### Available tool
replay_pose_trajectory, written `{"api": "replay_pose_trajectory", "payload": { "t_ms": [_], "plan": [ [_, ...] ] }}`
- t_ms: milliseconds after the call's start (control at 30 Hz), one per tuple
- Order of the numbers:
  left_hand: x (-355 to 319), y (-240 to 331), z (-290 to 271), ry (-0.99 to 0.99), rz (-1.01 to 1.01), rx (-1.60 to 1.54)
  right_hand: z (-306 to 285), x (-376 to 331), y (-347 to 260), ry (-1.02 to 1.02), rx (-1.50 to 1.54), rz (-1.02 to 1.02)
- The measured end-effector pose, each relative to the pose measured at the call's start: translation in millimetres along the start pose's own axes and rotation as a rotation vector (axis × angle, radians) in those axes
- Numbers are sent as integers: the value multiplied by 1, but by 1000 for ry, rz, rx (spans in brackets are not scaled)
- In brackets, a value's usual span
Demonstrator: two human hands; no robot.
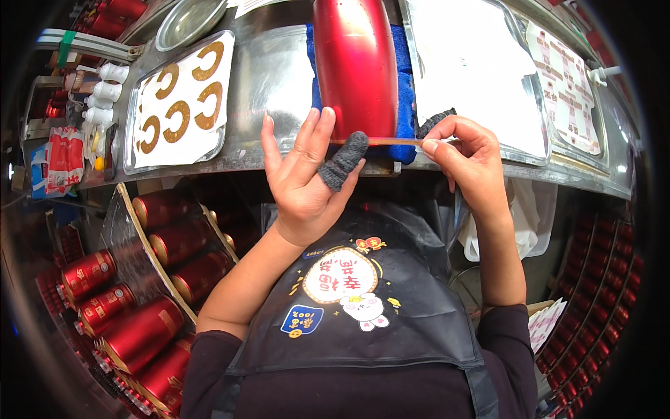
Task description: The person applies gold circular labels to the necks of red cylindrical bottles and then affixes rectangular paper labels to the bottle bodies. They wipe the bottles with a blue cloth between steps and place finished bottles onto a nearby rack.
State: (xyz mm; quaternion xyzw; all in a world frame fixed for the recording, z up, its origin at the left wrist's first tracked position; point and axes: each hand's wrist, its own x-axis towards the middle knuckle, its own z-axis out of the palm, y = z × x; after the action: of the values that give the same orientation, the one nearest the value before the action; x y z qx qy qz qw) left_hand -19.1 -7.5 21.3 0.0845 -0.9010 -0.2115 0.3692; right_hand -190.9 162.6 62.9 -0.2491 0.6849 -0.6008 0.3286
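A glossy red metal bottle [356, 66] lies on a blue cloth pad [405, 98], its near end toward me. Across that end runs a thin brownish strip [394, 142]. My right hand [471, 153] pinches the strip's right end between thumb and fingers; a grey knitted finger sleeve [437, 122] shows beside it. My left hand [307, 167] is open with fingers spread, at the bottle's near left edge. One of its fingers wears a grey knitted sleeve [343, 162] and covers the strip's left part; whether it presses on it I cannot tell.
Left stands a tray with a sheet of gold C-shaped decals [176, 120], near a metal bowl [190, 21]. Right are a tray with white sheets [474, 77] and a printed sheet [565, 91]. Red bottles [143, 335] fill crates below left; more stack at lower right.
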Motion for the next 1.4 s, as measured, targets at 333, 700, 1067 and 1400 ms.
{"api": "replay_pose_trajectory", "payload": {
  "t_ms": [333, 700, 1067, 1400],
  "plan": [
    [28, 12, 10, -17, -13, 79, 7, 7, 10, -39, -51, -38],
    [-18, -7, 2, 36, -189, -204, 19, -1, -15, -65, 136, 1],
    [-15, -4, 1, -38, -78, -68, 15, 3, 1, -30, 124, 22],
    [14, 8, -1, -27, 62, 81, 16, 7, 4, -33, 58, 18]
  ]
}}
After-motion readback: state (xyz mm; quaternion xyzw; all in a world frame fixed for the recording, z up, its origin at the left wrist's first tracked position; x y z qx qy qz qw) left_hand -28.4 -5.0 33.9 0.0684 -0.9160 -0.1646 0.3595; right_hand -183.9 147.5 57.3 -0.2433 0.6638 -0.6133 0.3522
